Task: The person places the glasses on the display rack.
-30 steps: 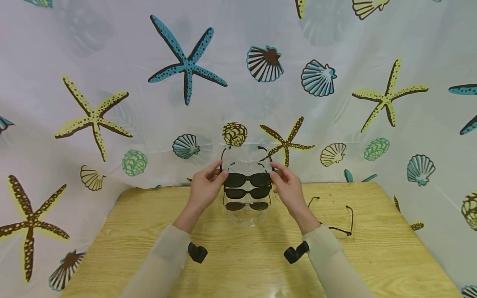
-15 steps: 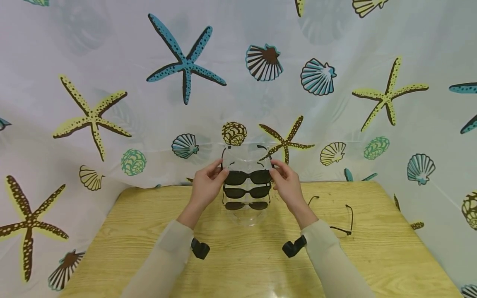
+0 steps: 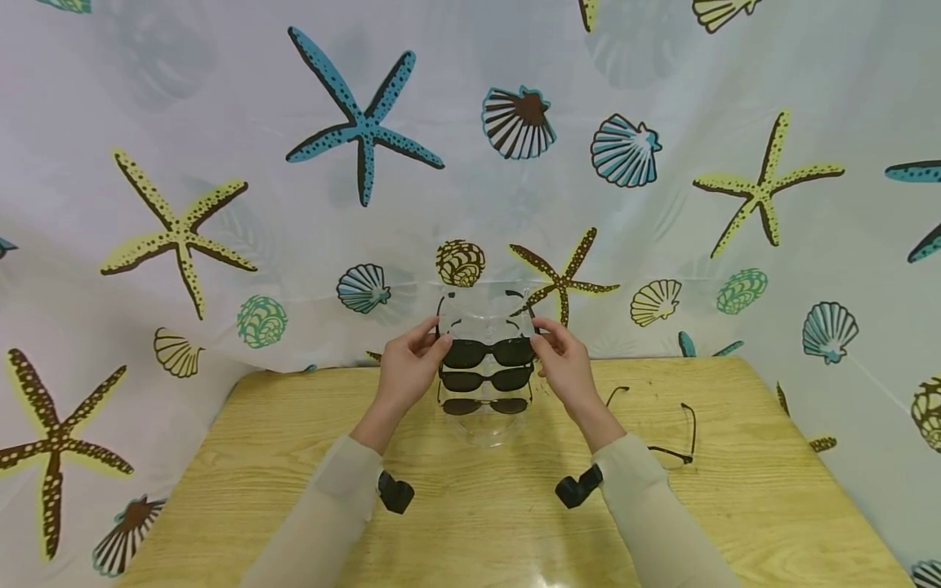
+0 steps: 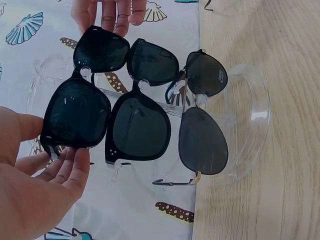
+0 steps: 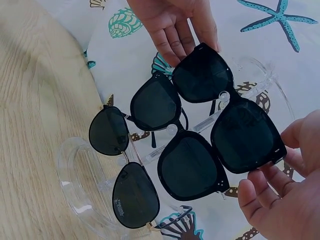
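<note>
Three pairs of sunglasses stand one above another on a clear plastic display stand [image 4: 260, 115]. My left hand [image 3: 408, 363] holds the left end of the top black sunglasses [image 3: 466, 354], thumb in front and fingers behind at the hinge. At the opposite end, my right hand [image 3: 568, 363] pinches the same sunglasses in a matching way. In the right wrist view, their bridge [image 5: 233, 95] lies at a clear peg of the stand. Below are another black pair of sunglasses [image 3: 507, 380] and, lowest, thin metal-framed sunglasses [image 3: 461, 406]. Both hands partly hide the top pair's temples.
Dark-framed eyeglasses [image 3: 671, 452] lie on the wooden table [image 3: 294, 490] to the right, partly behind my right forearm. A white cloth [image 3: 470, 196] printed with starfish and shells hangs close behind the stand.
The top sunglasses are very slightly lower against the stand than half a second ago. Both hands keep hold of their ends, and the lower two pairs stay in place.
</note>
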Tool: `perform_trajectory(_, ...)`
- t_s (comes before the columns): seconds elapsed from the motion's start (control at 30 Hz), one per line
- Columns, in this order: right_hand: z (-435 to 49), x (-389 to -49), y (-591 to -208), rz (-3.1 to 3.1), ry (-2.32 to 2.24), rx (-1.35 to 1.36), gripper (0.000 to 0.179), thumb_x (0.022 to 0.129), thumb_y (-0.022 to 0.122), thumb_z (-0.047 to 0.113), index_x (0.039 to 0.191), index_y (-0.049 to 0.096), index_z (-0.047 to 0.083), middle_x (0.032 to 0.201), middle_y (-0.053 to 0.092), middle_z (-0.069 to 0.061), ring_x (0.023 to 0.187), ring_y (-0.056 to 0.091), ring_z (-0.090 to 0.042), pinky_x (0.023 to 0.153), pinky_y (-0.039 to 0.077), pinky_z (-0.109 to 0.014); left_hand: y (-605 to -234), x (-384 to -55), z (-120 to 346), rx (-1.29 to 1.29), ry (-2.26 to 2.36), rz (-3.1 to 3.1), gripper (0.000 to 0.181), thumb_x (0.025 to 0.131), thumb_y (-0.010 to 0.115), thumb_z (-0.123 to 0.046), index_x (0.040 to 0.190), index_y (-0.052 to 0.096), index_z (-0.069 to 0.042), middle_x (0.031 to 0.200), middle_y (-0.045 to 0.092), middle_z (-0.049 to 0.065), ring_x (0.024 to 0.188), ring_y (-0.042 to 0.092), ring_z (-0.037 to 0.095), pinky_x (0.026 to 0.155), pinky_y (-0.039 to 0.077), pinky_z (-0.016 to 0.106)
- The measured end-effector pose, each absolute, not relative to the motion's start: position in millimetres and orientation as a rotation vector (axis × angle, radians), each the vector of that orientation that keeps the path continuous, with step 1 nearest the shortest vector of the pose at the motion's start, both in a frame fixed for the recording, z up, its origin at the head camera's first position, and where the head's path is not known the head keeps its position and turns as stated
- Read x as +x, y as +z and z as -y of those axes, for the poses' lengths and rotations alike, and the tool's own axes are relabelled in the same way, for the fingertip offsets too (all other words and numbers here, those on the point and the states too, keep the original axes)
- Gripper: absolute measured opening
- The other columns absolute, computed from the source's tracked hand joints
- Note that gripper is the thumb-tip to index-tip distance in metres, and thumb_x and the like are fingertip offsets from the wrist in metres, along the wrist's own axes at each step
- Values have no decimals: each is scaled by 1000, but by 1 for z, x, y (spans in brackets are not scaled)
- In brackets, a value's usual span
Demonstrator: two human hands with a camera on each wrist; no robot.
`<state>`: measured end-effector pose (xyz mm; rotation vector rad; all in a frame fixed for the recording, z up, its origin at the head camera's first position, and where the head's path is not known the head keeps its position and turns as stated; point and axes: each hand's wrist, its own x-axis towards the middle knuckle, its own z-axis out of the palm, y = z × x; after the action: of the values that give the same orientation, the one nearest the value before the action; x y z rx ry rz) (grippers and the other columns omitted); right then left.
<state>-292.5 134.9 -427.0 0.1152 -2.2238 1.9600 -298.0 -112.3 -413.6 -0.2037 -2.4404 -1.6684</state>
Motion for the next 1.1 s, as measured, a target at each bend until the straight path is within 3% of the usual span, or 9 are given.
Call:
perform_trajectory(0.57,-134,-291,-427,2231,1960,110,39,110,56,18,148,60,11,128,65,-24,88,56,-9,66,50,-21,-415,-296,112,-226,-1634,2416,52,105,67,-27,153,57,-11,137,69,24,126,68,36,102,57,53)
perform_trajectory(0.83,-134,-292,-429,2225,1967,105,39,110,57,18,148,60,11,128,65,-24,97,59,-22,66,50,-21,-414,-295,112,-231,-1617,2421,52,105,68,-28,153,57,-11,131,72,23,119,71,36,98,59,52)
perform_trajectory(1.1,-134,-290,-428,2239,1968,84,39,109,57,19,148,60,13,126,67,-21,99,59,-24,68,51,-22,-415,-295,113,-229,-1621,2435,52,105,68,-28,154,57,-13,131,72,22,117,72,35,97,59,51)
